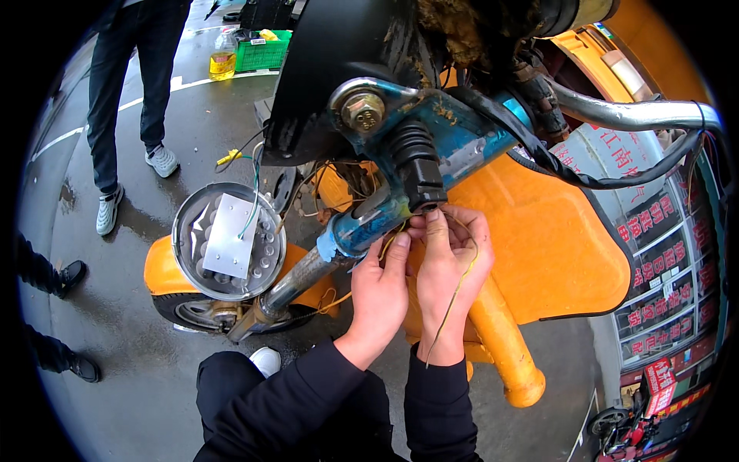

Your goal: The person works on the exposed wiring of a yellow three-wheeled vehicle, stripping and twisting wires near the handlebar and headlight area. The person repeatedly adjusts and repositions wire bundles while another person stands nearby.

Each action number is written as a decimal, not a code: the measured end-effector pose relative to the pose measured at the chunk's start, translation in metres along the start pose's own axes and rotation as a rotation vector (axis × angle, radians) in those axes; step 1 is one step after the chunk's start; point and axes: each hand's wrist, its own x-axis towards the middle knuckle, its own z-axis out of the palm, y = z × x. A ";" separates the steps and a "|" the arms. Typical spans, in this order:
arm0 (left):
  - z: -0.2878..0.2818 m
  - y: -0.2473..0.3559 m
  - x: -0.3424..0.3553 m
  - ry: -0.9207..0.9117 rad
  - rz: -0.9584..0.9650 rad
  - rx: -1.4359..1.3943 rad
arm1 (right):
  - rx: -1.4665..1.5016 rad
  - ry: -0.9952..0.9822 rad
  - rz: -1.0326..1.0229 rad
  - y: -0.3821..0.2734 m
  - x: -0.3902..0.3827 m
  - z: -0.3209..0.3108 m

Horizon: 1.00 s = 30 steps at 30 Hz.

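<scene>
My left hand is closed, thumb against forefinger, on thin yellow wires beside the blue, scuffed fork tube. My right hand pinches at the bottom opening of a black ribbed fitting, a yellow wire trailing down over it toward the wrist. Above, a large bolt sits in the blue bracket. An orange body panel lies behind the hands. To the left, a round lamp housing with a silver plate and wires rests by the orange front fender.
One person's legs stand at upper left, another's shoes at left. A green crate and yellow-liquid jug sit behind. A chrome bar and black cable cross upper right. A signboard and red vehicle are at right.
</scene>
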 end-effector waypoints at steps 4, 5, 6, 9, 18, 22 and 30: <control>-0.001 -0.002 0.004 0.006 -0.040 -0.137 | -0.084 -0.004 0.009 0.002 -0.003 0.000; -0.001 -0.002 0.003 0.015 -0.044 -0.166 | -0.126 -0.009 0.022 0.006 -0.002 -0.003; 0.000 -0.001 0.002 0.024 -0.048 -0.195 | -0.167 -0.015 0.034 0.010 -0.001 -0.007; 0.000 -0.006 0.003 0.053 0.009 -0.135 | -0.303 -0.027 0.006 0.005 0.000 -0.009; -0.003 -0.008 0.002 0.022 -0.044 -0.237 | -0.619 -0.029 -0.401 0.003 0.004 -0.008; -0.001 -0.006 -0.001 0.039 -0.061 -0.272 | -0.640 -0.124 -0.300 -0.005 0.005 -0.011; -0.002 -0.001 0.003 0.056 -0.102 -0.259 | -0.572 -0.182 -0.077 -0.001 -0.002 -0.019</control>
